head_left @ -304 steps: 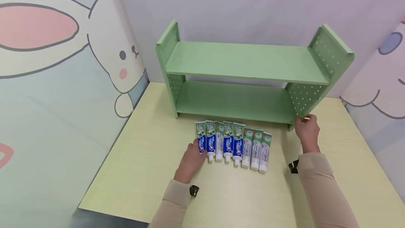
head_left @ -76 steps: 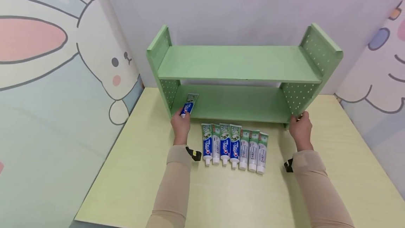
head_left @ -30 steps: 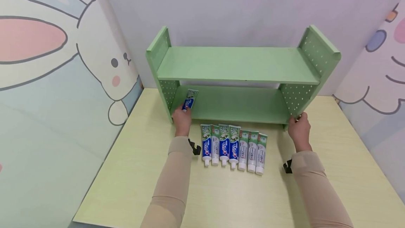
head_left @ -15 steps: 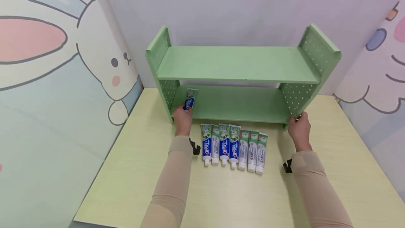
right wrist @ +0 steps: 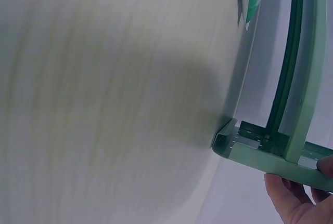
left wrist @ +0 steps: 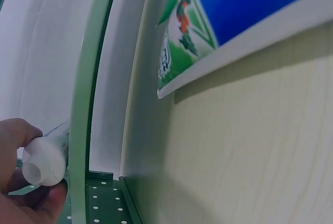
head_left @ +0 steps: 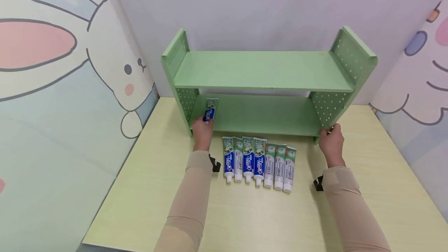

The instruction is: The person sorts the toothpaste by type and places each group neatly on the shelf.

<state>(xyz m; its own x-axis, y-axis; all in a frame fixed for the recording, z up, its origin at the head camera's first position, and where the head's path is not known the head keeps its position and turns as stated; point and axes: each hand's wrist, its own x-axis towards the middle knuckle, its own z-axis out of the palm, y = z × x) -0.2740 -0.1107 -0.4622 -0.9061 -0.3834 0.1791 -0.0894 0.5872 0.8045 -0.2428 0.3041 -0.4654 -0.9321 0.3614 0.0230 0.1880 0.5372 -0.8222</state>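
My left hand (head_left: 203,132) pinches a blue, green and white toothpaste tube (head_left: 210,109) by its cap end, at the left of the green shelf's lower board (head_left: 262,114). In the left wrist view, thumb and fingers are around the white cap (left wrist: 44,164), just over the board's front edge. At the shelf's lower right front corner, my right hand (head_left: 331,143) grips the dotted side panel (head_left: 332,106). The right wrist view has its fingers (right wrist: 283,195) on the panel's green edge. In front of the shelf lie several toothpaste tubes side by side, blue ones (head_left: 228,158) and white-and-green ones (head_left: 268,166).
The two-tier shelf's upper board (head_left: 262,69) stands above the held tube. The pale wooden table (head_left: 147,205) ends at a front left edge. Walls with cartoon drawings (head_left: 70,127) flank it, and a plain grey wall (head_left: 259,11) is behind.
Since the earliest frame, my left hand has taken the leftmost tube from the row and brought it onto the lower board. Over the last second it barely shifts. The right hand keeps its grip.
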